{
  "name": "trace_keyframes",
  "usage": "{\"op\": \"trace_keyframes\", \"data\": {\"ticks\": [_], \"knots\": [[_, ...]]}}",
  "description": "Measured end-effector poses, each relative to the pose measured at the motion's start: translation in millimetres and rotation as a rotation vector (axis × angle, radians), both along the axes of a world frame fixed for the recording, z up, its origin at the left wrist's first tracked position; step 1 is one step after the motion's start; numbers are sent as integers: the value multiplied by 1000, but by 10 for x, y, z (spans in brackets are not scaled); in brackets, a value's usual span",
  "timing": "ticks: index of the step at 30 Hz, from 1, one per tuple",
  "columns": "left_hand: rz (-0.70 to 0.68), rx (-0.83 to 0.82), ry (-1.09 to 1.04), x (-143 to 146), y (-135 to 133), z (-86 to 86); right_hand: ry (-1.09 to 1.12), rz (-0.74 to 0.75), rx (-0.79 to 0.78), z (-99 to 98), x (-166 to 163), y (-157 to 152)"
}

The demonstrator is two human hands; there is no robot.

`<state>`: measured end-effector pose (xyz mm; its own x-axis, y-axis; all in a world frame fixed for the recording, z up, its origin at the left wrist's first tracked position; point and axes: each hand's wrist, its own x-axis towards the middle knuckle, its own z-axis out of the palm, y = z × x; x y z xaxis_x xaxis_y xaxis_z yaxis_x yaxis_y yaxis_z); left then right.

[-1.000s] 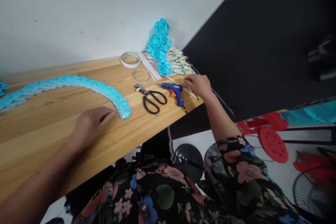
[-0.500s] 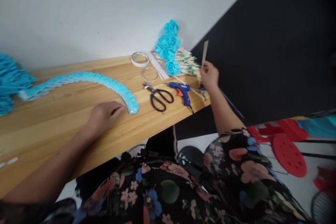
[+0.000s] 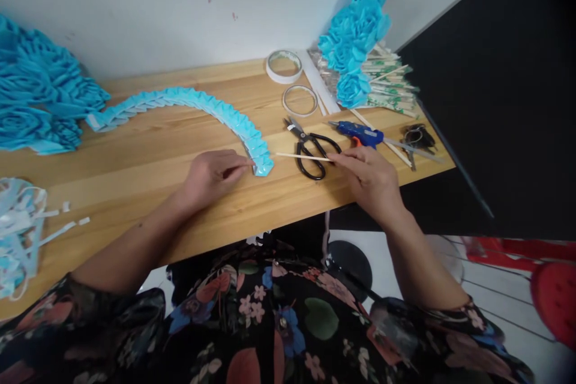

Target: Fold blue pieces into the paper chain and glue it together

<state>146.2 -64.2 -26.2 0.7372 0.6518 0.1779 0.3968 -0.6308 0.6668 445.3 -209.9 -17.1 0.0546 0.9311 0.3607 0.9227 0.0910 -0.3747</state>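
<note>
A pleated light-blue ribbon strip (image 3: pixel 202 99) lies in an arc on the wooden table. My left hand (image 3: pixel 213 177) is closed, its thumb and finger pinching the strip's right end. In my right hand (image 3: pixel 371 177) is a thin wooden chopstick (image 3: pixel 299 156), held by one end and pointing left, its tip just short of the ribbon's end. Beneath the stick lie black-handled scissors (image 3: pixel 310 147). A blue glue gun (image 3: pixel 360 133) rests just beyond my right fingers, its lower part hidden by the hand.
Blue ribbon roses are heaped at the left (image 3: pixel 40 90), and more roses (image 3: pixel 355 30) lie by the wall beside a pile of chopsticks (image 3: pixel 391 81). Two tape rolls (image 3: pixel 284 67) sit behind the scissors. Ribbon scraps (image 3: pixel 20 228) lie front left; keys (image 3: pixel 418 138) are near the right edge.
My right hand has come left and down from the chopstick pile, bringing the stick from upright to nearly level. The left hand still pinches the ribbon end. The view has shifted.
</note>
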Motion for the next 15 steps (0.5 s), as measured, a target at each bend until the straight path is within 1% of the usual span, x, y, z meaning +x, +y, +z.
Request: {"op": "trace_keyframes", "data": {"ticks": [2,6,15], "knots": [[-15,36,-4,0,4,-19,17,18,-40,-27,6,31],[-16,94,31,-2,9,-51,42,43,-75,7,-3,78],[-33,109,77,-7,13,-49,-31,63,-108,71,-54,150]]}}
